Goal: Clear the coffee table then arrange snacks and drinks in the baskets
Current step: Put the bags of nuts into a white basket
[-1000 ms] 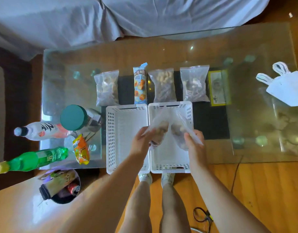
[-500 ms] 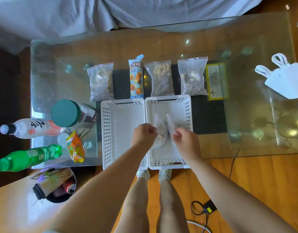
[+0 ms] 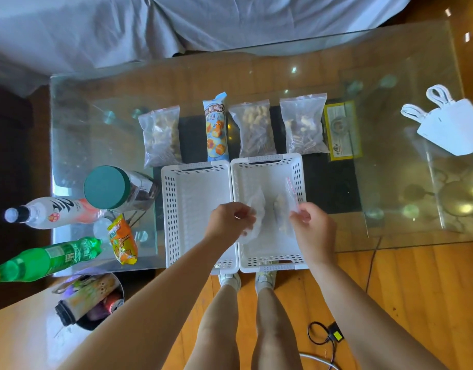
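Two white slotted baskets stand side by side at the near edge of the glass coffee table (image 3: 283, 76): the left basket (image 3: 196, 206) holds nothing, the right basket (image 3: 266, 159) holds two clear zip bags of snacks. My left hand (image 3: 228, 222) pinches the left clear bag (image 3: 256, 206). My right hand (image 3: 314, 232) pinches the right clear bag (image 3: 283, 209) by its edge. Both bags sit low inside the right basket.
Behind the baskets lie three clear snack bags (image 3: 161, 137) and a blue snack pack (image 3: 216, 129). At the left are a green-lidded jar (image 3: 109, 188), a white bottle (image 3: 51, 213), a green bottle (image 3: 48, 260) and an orange packet (image 3: 123, 240). A white paper bag (image 3: 449, 124) lies far right. A bin (image 3: 93, 303) stands on the floor.
Both hands have lowered the two clear bags from above the right basket down into it. My hands have since drawn slightly apart.
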The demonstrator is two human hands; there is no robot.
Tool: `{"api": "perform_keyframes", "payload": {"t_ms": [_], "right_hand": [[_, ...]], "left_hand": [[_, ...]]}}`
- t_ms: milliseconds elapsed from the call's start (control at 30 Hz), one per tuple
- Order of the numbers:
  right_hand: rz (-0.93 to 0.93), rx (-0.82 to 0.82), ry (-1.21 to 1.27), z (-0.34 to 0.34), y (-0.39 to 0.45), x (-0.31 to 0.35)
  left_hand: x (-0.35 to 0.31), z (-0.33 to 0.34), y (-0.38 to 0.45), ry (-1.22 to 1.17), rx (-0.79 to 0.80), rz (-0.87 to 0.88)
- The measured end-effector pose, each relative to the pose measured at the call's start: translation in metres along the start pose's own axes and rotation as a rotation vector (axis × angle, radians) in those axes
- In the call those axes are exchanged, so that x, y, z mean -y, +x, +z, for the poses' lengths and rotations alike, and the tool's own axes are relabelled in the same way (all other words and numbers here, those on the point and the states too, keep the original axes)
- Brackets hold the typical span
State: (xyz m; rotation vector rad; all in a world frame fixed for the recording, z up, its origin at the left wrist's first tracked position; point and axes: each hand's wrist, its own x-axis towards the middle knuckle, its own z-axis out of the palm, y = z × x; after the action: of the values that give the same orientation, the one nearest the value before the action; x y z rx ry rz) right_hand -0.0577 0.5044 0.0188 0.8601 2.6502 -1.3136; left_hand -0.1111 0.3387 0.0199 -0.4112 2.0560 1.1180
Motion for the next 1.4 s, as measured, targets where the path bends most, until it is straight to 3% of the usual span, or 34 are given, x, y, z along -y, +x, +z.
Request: {"api": "perform_keyframes", "payload": {"t_ms": [167, 333, 467, 800, 1067, 1300, 1400], "right_hand": [[0.049, 0.104, -0.112, 0.005, 0.000, -0.010], [-0.036, 0.057, -0.051, 0.001, 0.000, -0.005], [-0.005, 0.133, -0.119, 0.001, 0.006, -0.014], [-0.149, 0.293, -0.180, -0.009, 0.017, -0.001], [-0.270, 0.454, -0.338, 0.003, 0.042, 0.024], [-0.255, 0.613, -0.291, 0.019, 0.057, 0.035], [-0.235, 0.620, -0.265, 0.025, 0.062, 0.034]], "left_hand": [[-0.001, 0.000, 0.003, 0.095, -0.077, -0.045], [-0.004, -0.004, 0.006, 0.068, 0.012, 0.012], [-0.008, -0.011, 0.013, 0.161, -0.019, 0.038], [-0.066, -0.034, 0.048, 0.443, -0.014, 0.268], [-0.096, -0.035, 0.075, 0.721, 0.143, 0.317], [-0.106, -0.039, 0.086, 0.711, 0.338, 0.295], [-0.104, -0.043, 0.089, 0.695, 0.262, 0.299]]}}
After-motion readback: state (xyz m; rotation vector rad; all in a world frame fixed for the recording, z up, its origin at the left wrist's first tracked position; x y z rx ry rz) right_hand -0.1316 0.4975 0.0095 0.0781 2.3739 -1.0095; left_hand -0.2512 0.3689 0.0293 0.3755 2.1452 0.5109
